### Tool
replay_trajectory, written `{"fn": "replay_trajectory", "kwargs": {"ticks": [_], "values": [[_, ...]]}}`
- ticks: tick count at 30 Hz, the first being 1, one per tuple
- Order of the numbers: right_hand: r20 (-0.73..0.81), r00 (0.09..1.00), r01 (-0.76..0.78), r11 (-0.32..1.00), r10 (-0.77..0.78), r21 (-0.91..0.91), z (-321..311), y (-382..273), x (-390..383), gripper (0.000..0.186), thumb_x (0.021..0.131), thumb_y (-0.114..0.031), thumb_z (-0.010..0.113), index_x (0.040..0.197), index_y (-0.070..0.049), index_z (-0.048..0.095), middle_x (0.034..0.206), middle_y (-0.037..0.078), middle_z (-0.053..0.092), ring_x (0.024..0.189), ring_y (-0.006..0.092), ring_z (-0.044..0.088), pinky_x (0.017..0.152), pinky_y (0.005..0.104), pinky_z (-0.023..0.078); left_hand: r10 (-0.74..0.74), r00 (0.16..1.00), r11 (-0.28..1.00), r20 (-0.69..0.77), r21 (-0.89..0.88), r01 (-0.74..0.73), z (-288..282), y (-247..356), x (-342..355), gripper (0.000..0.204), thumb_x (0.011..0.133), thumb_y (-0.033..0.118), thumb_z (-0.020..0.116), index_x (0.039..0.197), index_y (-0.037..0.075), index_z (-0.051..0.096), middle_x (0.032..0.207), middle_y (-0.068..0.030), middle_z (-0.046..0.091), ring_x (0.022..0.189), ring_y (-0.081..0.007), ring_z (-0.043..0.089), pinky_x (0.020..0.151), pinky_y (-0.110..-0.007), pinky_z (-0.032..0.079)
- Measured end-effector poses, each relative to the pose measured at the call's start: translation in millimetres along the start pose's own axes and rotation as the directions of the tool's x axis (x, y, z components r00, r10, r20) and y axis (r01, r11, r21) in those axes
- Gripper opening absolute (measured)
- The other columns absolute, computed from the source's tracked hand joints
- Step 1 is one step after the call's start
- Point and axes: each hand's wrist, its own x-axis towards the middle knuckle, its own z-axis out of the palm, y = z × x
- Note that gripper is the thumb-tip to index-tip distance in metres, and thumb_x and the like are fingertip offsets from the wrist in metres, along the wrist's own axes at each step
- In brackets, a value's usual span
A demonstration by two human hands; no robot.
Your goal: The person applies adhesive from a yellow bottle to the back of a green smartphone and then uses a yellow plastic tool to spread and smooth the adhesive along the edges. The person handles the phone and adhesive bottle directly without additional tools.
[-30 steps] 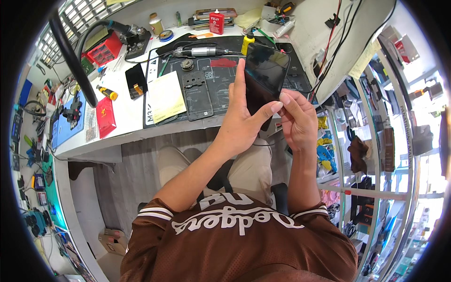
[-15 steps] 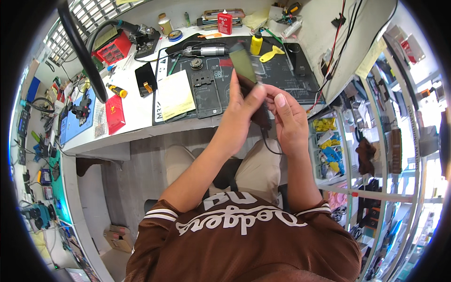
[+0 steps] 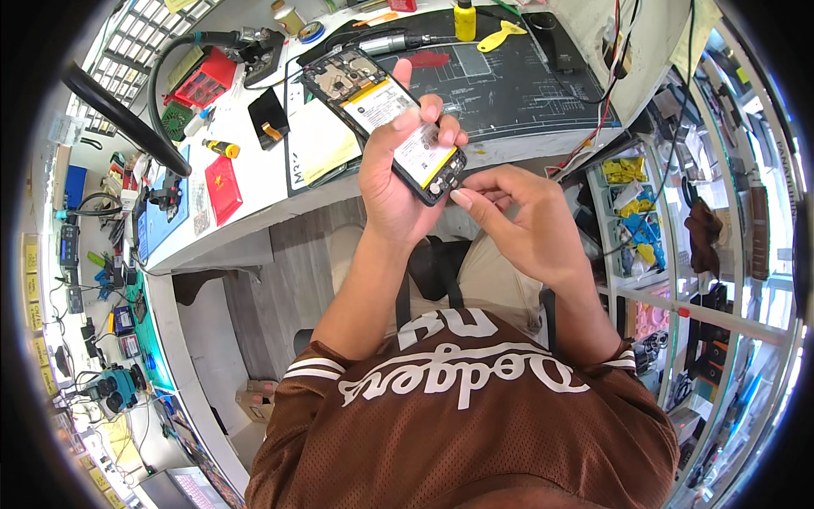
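My left hand is wrapped round an opened smartphone, held tilted above the desk's front edge. The phone's back cover is off, so its circuit board shows at the far end and a white battery with yellow edges fills the middle. My fingers curl over the battery's right side. At the phone's near end, my right hand has its thumb and forefinger pinched together close to the bottom edge. Whatever lies between those fingertips is hidden.
Behind the phone lies a black work mat bearing a yellow bottle and a yellow scraper-like tool. On the left are a dark phone screen, a red packet and a red drawer box. Glass shelves stand at the right.
The phone has turned so that its opened side faces up, and it sits lower and farther left in view. My right hand has moved down to its near end. The head view has shifted.
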Motion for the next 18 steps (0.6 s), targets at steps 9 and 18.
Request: {"fn": "replay_trajectory", "kwargs": {"ticks": [9, 18], "values": [[0.279, 0.937, -0.318, 0.842, 0.210, 0.435, -2, 32, -6, 0.027, 0.109, -0.025, 0.067, 0.105, 0.000, 0.076, 0.076, -0.004, 0.064, 0.069, 0.0049, 0.056, 0.066, 0.0224, 0.047, 0.093, 0.993, 0.995, 0.069, -0.044, -0.090, 3, 18, 12, 0.081, 0.084, 0.021, 0.059, 0.161, 0.005, 0.039, 0.106, -0.0078, 0.050, 0.092, -0.0198, 0.050, 0.092, -0.041, 0.044], [-0.166, 0.985, 0.107, 0.937, -0.054, 0.332, -23, 4, 17, 0.021, 0.101, -0.007, 0.074, 0.121, -0.003, 0.077, 0.072, -0.009, 0.050, 0.067, 0.0029, 0.039, 0.061, 0.0202, 0.032, -0.039, 0.969, 0.998, 0.243, 0.047, 0.028, 15, 27, -6, 0.097, 0.084, 0.011, 0.057, 0.172, 0.017, 0.018, 0.112, -0.0151, 0.053, 0.093, -0.0286, 0.062, 0.091, -0.044, 0.053]]}}
